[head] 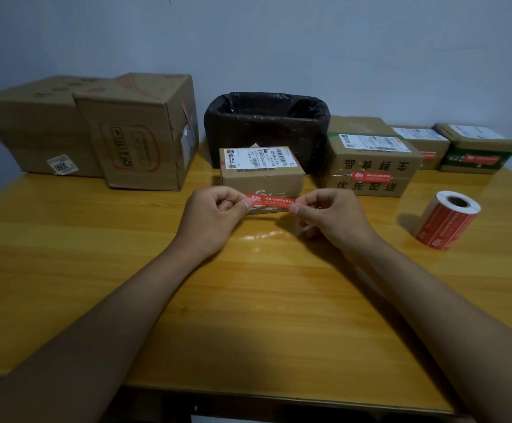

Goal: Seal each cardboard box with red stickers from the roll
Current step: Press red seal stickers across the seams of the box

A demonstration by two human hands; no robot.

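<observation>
Tabletop (96, 270): yellow wood grain, glossy, carrying all items; both forearms reach in from 6 o'clock.
Large boxes (90, 129): two big cardboard cartons touching each other at 10 o'clock, against the wall.
Black-lined bin (267, 123): open-topped, dark plastic liner, at 12 o'clock behind the small box.
Printed box (370, 160): at 1 o'clock, white shipping label on top, one red sticker already across its front seam.
Far boxes (462, 148): two smaller cartons at 2 o'clock, side by side, each showing a red sticker on the front.
Small box (261, 172): centre, just beyond the hands, shipping label on top; front face partly hidden by the sticker.
Sticker roll (447, 221): lying tilted on the tabletop at 3 o'clock, white core facing up and away, well apart from the right hand.
Left hand (212, 218): fingers curled, thumb and forefinger pinching the sticker's left end.
Right hand (331, 215): fingers curled, pinching the right end.
Red sticker (271, 201): stretched level between both hands, in front of the small box's front face; contact with the box cannot be told.
</observation>
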